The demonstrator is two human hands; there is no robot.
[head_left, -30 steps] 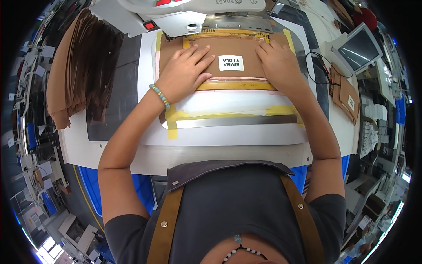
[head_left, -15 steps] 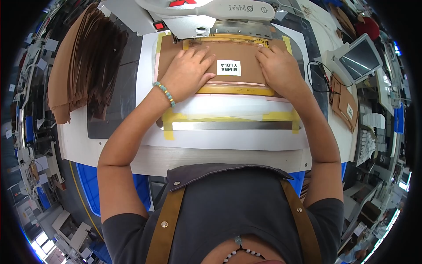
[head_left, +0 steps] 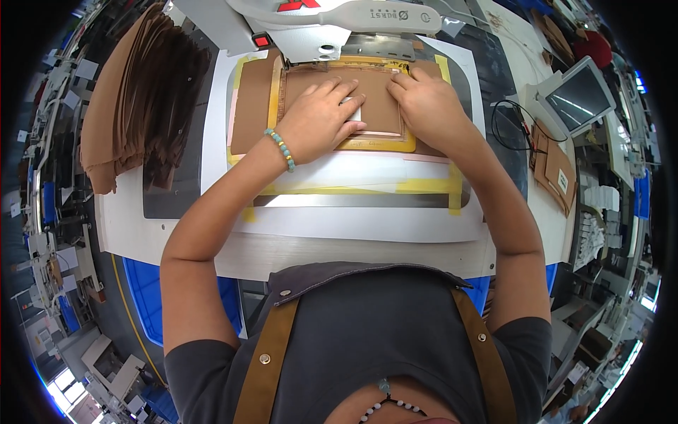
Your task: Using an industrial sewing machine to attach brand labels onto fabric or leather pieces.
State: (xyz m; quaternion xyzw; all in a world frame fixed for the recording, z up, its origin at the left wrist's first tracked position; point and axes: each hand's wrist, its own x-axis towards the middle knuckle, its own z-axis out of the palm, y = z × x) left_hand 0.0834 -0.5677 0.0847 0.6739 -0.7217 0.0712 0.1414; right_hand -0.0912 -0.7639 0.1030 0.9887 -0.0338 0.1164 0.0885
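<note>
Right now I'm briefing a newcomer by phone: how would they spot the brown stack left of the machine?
Start at the white sewing machine head. Left of it, beyond the left hand, lies the fanned stack of brown pieces. Unlike the single taped piece, it's loose and many-layered.

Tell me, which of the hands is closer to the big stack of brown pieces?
Left. The left hand lies nearer the stack of brown pieces, on its right; the right hand is farther beyond.

A stack of brown fabric pieces (head_left: 145, 99) lies far left; a small tilted screen (head_left: 580, 99) stands right.
</note>
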